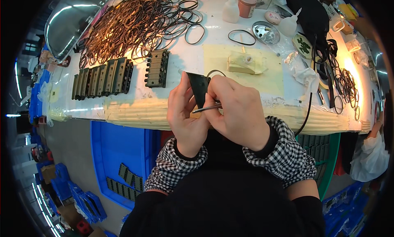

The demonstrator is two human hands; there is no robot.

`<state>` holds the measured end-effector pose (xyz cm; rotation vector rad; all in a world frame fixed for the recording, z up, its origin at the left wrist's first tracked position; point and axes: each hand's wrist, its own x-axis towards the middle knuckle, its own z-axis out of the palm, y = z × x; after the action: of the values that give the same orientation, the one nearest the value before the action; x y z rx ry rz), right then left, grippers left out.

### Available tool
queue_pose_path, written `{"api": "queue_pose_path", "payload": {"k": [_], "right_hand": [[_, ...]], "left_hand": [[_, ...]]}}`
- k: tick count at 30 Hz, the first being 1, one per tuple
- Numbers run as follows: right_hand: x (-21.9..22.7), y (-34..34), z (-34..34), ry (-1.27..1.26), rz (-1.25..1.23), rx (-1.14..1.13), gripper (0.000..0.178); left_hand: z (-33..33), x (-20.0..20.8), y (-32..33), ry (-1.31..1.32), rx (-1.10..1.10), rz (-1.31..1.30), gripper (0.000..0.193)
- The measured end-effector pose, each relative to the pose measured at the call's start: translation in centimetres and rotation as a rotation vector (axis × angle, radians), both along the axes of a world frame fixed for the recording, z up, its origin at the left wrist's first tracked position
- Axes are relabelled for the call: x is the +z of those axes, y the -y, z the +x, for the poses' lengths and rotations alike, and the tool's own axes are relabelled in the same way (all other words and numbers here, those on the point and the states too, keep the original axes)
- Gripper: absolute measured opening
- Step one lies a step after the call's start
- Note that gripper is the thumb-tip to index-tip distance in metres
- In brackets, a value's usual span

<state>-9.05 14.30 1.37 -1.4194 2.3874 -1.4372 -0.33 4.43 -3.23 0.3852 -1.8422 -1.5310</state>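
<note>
Close to the table's front edge, my left hand (186, 120) is closed around a flat dark green part (199, 88), held tilted upright. My right hand (238, 109) is pressed against the part's right side, its fingers pinched on a slim metal tool (201, 110) that looks like tweezers; its working tip is hidden. A thin dark ring (216, 72) shows just above the right fingers, and I cannot tell whether they grip it. Left of my hands stand a short dark green ridged block (156, 68) and a row of similar blocks (102, 78).
A big heap of dark rubber rings (135, 21) covers the back left. Behind my hands lies a pale yellow block (246, 64); farther back are a metal dish (266, 32) and white squeeze bottles (231, 10). Below the edge sit a blue tray (119, 142) and a green tray (331, 159).
</note>
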Motion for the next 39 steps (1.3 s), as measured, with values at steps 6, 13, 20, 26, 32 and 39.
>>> {"api": "queue_pose_path", "payload": {"k": [6,13,20,26,32,39], "right_hand": [[0.5,-0.3,-1.2,-0.006,-0.186,-0.031,0.014],[1.7,-0.6,-3.0,0.254,-0.183,0.164,0.012],[1.4,-1.2,-3.2,0.234,-0.117,0.219,0.004],[-0.2,-1.1,-2.8,0.448,-0.339,0.137,0.006],[0.8,-2.1,-3.2,0.416,-0.212,0.127,0.011],[-0.2,-0.9,-1.2,0.389,-0.242,-0.069,0.011]], "left_hand": [[0.7,0.0,1.4,-0.064,-0.157,0.269,0.069],[1.6,1.8,2.5,0.04,-0.486,0.596,0.062],[2.0,1.5,3.1,0.035,-0.619,0.665,0.063],[2.1,2.0,2.5,-0.022,-0.76,0.757,0.063],[1.8,2.0,3.3,0.01,-0.654,0.719,0.061],[1.8,2.1,2.5,0.025,-0.452,0.642,0.062]]}}
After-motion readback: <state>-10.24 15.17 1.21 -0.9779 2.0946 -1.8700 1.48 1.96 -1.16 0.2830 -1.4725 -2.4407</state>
